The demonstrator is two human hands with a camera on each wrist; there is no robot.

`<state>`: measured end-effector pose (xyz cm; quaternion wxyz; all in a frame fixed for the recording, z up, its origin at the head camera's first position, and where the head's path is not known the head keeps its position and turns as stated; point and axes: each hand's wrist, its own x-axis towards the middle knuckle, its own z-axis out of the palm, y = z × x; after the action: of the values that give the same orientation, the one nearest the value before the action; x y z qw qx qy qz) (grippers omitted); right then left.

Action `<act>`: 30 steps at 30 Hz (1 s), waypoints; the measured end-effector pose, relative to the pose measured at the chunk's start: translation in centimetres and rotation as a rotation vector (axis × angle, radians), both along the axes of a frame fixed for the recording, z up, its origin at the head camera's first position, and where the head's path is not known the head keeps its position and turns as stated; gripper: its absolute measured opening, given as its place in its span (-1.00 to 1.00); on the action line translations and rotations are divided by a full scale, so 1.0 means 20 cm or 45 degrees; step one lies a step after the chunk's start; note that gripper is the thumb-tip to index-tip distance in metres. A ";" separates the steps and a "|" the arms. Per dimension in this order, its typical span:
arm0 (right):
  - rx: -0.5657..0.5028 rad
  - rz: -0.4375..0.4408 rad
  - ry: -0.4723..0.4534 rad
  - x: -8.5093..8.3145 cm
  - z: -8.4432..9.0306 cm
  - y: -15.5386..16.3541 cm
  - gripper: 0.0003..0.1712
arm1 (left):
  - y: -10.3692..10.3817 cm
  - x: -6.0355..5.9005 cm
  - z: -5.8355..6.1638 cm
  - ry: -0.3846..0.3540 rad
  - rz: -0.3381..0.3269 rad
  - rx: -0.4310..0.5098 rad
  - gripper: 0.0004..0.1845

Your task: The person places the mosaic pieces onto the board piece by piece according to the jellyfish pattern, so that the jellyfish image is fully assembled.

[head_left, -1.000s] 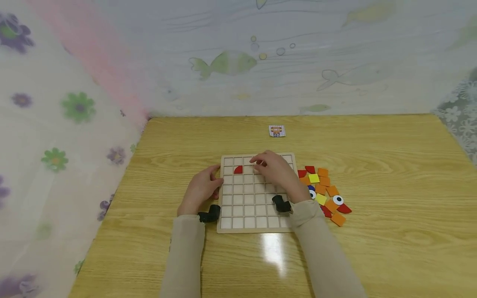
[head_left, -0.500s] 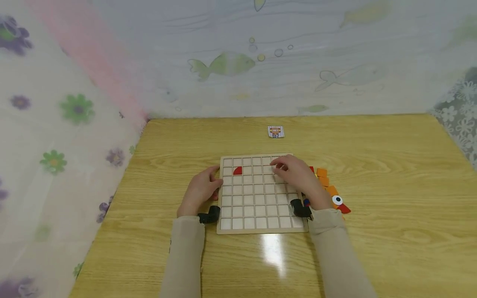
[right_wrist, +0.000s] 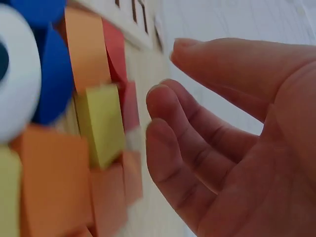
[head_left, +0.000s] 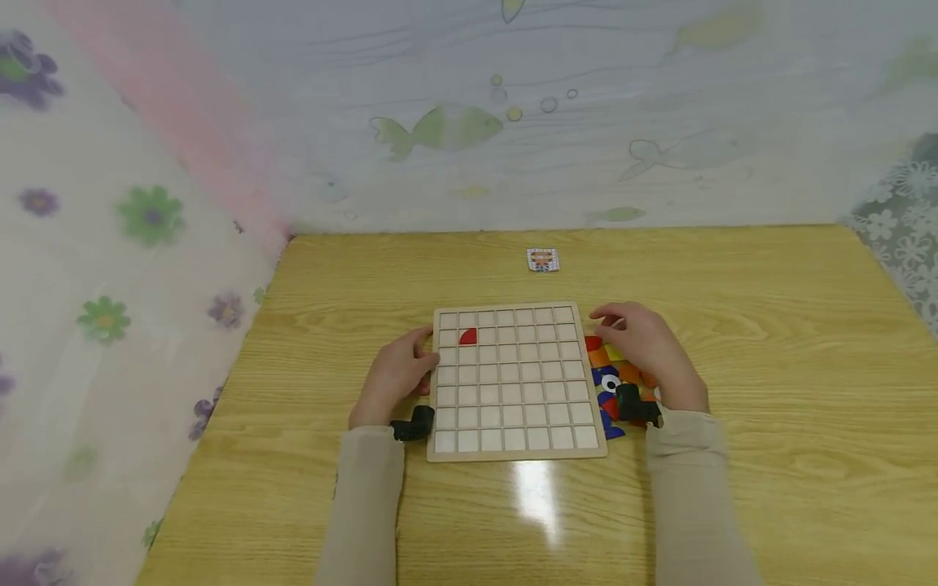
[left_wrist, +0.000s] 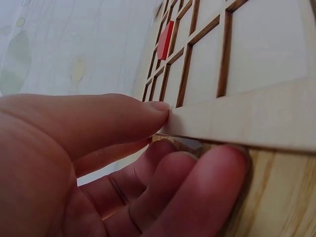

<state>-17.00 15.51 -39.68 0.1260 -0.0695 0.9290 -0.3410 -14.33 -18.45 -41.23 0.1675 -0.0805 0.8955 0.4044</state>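
A wooden grid board [head_left: 516,456] lies on the table, with one red quarter-circle tile [head_left: 468,336] in a cell of its upper left part. My left hand [head_left: 396,370] holds the board's left edge; in the left wrist view its thumb [left_wrist: 133,113] rests on the rim while the other fingers curl below it. Past the board's right edge, my right hand [head_left: 648,350] hovers over loose tiles with nothing in it. Its thumb and fingers are apart in the right wrist view, beside a yellow tile [right_wrist: 104,126], orange tiles [right_wrist: 54,180] and red ones.
Among the pile, partly hidden by the right hand, are blue pieces [head_left: 611,431] and a white eye disc [head_left: 611,384]. A small patterned card [head_left: 542,260] lies behind the board. The table [head_left: 791,366] meets a fish-patterned wall covering [head_left: 454,163] at the back.
My right hand has moved right, from over the board's upper cells to the loose tiles beside it. The left hand has stayed at the left edge.
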 end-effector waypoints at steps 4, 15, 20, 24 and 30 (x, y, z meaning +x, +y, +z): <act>0.007 -0.062 0.007 0.02 0.02 0.06 -0.65 | 0.00 0.00 0.00 0.002 0.001 -0.007 -0.46; 0.043 -0.149 0.000 0.05 0.03 0.20 -0.63 | 0.00 0.01 0.01 0.033 -0.033 -0.039 -0.44; 0.022 -0.098 -0.083 0.06 0.02 0.23 -0.58 | 0.01 0.00 0.01 0.045 -0.037 -0.053 -0.44; 0.039 -0.039 -0.141 0.05 0.00 0.23 -0.56 | 0.01 0.00 0.00 0.046 -0.038 -0.055 -0.44; 0.032 -0.057 -0.162 0.04 -0.01 0.22 -0.62 | 0.00 -0.01 -0.01 0.023 -0.026 -0.052 -0.44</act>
<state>-16.18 19.82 -39.89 0.1780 -0.0252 0.9247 -0.3357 -14.45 -18.39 -41.39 0.1617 -0.0710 0.9058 0.3851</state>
